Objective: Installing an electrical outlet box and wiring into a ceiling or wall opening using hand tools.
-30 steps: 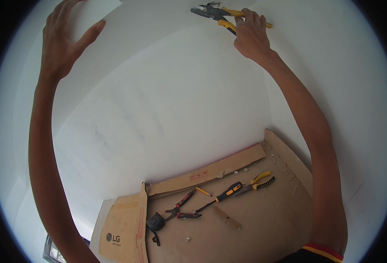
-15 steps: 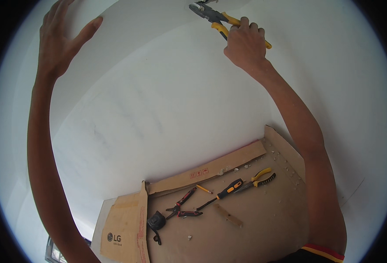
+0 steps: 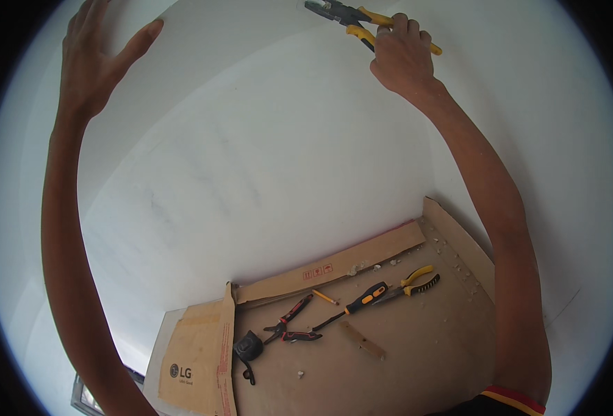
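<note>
My right hand [image 3: 403,57] is closed around the handles of yellow-and-black pliers [image 3: 335,11], raised at the top of the view. Their dark jaws point left, close to the pale wall surface; the upper frame edge cuts off part of them, and I cannot tell what they grip. At the upper left my left hand [image 3: 90,69] is stretched up with thumb and fingers apart, holding nothing. It seems to lie against the white surface, though its fingertips run out of the frame.
Below, a flattened cardboard box [image 3: 417,347] with raised flaps bears a tape measure [image 3: 249,344], red-and-black pliers [image 3: 290,324], a pencil [image 3: 325,297], a screwdriver [image 3: 366,298], yellow-and-black pliers [image 3: 417,281], a brown strip [image 3: 362,340] and whitish crumbs. White walls surround it.
My right hand has moved a little right and upward with the pliers, and the jaws have shifted the same way. My left hand stays almost where it was.
</note>
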`<state>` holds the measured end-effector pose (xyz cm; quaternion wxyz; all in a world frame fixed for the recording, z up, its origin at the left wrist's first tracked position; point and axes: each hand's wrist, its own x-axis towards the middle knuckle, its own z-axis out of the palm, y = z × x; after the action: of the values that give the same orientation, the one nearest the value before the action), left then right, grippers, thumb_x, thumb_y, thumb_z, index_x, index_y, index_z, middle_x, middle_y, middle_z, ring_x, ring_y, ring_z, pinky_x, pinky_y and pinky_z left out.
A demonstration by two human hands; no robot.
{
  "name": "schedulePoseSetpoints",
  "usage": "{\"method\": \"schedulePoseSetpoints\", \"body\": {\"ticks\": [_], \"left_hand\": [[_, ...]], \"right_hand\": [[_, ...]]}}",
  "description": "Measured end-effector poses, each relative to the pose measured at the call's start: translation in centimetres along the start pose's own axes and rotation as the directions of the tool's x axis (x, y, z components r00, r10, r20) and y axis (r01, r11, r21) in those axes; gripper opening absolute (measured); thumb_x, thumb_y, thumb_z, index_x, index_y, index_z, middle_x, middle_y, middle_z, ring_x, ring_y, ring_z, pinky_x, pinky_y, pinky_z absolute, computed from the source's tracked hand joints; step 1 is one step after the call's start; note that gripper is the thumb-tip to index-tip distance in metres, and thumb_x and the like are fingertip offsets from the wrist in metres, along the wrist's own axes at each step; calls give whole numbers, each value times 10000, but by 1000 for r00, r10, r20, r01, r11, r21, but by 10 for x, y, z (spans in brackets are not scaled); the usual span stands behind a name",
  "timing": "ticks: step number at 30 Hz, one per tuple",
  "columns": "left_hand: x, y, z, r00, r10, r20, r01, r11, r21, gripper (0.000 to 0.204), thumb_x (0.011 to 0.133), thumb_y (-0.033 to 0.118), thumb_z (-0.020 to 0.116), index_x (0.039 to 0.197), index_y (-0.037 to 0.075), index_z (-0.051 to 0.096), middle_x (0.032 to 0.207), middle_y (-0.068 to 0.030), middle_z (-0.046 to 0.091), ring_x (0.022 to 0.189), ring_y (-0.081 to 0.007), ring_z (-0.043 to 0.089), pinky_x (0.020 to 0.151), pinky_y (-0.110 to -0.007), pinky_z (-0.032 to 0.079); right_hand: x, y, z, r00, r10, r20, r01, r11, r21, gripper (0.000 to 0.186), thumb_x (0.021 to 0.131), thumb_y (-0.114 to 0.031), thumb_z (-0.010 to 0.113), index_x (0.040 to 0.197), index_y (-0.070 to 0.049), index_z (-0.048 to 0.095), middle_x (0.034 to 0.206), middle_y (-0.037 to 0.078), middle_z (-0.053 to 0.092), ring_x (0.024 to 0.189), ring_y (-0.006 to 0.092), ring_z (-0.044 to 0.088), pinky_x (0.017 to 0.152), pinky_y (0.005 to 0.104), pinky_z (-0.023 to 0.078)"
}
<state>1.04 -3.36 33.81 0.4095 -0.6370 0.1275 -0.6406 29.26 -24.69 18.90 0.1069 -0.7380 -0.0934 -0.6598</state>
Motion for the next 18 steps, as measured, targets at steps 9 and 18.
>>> {"method": "schedulePoseSetpoints", "body": {"ticks": [9,18], "left_hand": [[-2,-59,42,984,104,-147,-117,990,-79,701,822,559,699,1414,259,474,1484,-89,456,1357,-343,425,1113,-524,385],[-81,98,-4,890,381,251,-165,782,-601,535,682,124,838,1179,116,642,1283,-124,589,1244,-285,536,956,-408,512]], "right_hand": [[-47,-36,-45,562,-470,681,-692,184,698,213,739,-102,617,905,20,670,831,146,625,723,198,620,680,316,499],[-111,-69,-55,636,-631,445,-46,545,837,303,717,30,537,1006,79,615,1240,164,495,1073,320,538,907,447,442]]}}
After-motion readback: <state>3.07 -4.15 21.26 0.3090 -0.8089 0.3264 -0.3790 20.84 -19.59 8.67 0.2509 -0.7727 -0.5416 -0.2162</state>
